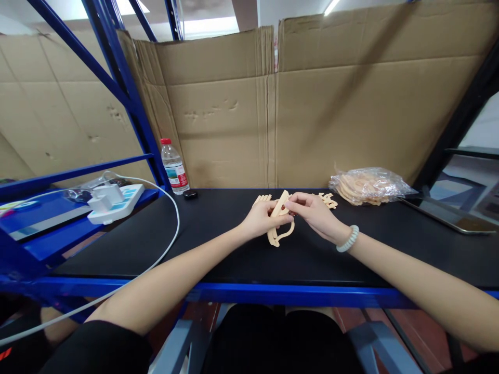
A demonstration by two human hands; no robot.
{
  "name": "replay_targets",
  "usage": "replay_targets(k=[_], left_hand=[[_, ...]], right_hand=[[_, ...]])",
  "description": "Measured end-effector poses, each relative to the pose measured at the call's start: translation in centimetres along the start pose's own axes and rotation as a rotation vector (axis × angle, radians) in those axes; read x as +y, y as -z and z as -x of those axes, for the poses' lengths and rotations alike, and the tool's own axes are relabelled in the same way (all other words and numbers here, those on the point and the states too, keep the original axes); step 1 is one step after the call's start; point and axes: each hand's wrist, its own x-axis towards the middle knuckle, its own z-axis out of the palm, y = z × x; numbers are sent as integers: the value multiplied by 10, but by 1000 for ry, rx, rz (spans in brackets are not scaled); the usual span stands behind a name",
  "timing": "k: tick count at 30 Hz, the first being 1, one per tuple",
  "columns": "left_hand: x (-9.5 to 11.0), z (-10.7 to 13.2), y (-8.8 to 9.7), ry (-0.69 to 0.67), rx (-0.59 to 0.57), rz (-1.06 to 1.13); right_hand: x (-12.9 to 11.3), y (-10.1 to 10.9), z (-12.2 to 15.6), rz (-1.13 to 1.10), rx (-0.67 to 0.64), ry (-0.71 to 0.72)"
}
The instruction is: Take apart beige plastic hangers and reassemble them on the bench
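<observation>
Both of my hands meet over the middle of a black table top point(218, 244). My left hand point(262, 219) is closed around a flat, pale wooden cut-out piece point(277, 228) with a curved lower end. My right hand point(312, 210), with a pale bead bracelet on the wrist, pinches the upper end of the same piece. More pale wooden cut-outs point(329, 200) lie on the table just behind my right hand, and another point(260, 199) behind my left.
A clear plastic bag of wooden pieces point(368, 185) lies at the back right. A water bottle point(174, 167) and a small black object point(190, 195) stand at the back left. A white power strip point(113, 202) with a white cable sits on the blue shelf. Cardboard walls the back.
</observation>
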Motion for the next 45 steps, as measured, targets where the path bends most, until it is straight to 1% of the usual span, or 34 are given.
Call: replay_targets(k=[3, 5, 10, 13, 15, 18, 20, 23, 25, 29, 33, 36, 39, 45], left_hand=[[-4, -1, 0, -49, 100, -4], [-4, -1, 0, -55, 135, -17], [1, 1, 5, 36, 167, -2], [3, 1, 8, 38, 208, -98], [2, 1, 10, -17, 220, -207], [0, 1, 12, -194, 227, -431], [-1, 2, 12, -266, 210, -600], [1, 3, 12, -238, 140, -843], [4, 4, 12, -228, 98, -990], [8, 6, 10, -287, 3, -1205], [12, 7, 8, -334, -113, -1306], [14, 7, 6, -343, -165, -1363], [14, 6, 4, -358, -197, -1362], [12, 6, 3, -351, -217, -1324]], right_hand=[[4, 2, -2, -135, 57, -65], [6, 2, -3, -203, 66, -96], [7, 3, -4, -237, 104, -118], [6, 3, -3, -275, 120, -167], [5, 4, -2, -303, 106, -205], [2, 5, -2, -269, 45, -248], [0, 6, -2, -236, -23, -293], [0, 8, -1, -197, -131, -366], [1, 8, 0, -162, -182, -386], [2, 6, 3, -127, -263, -418], [4, 7, 3, -111, -296, -471], [3, 7, 3, -86, -306, -499], [4, 7, 3, -65, -308, -503], [5, 5, 2, -18, -278, -484]])
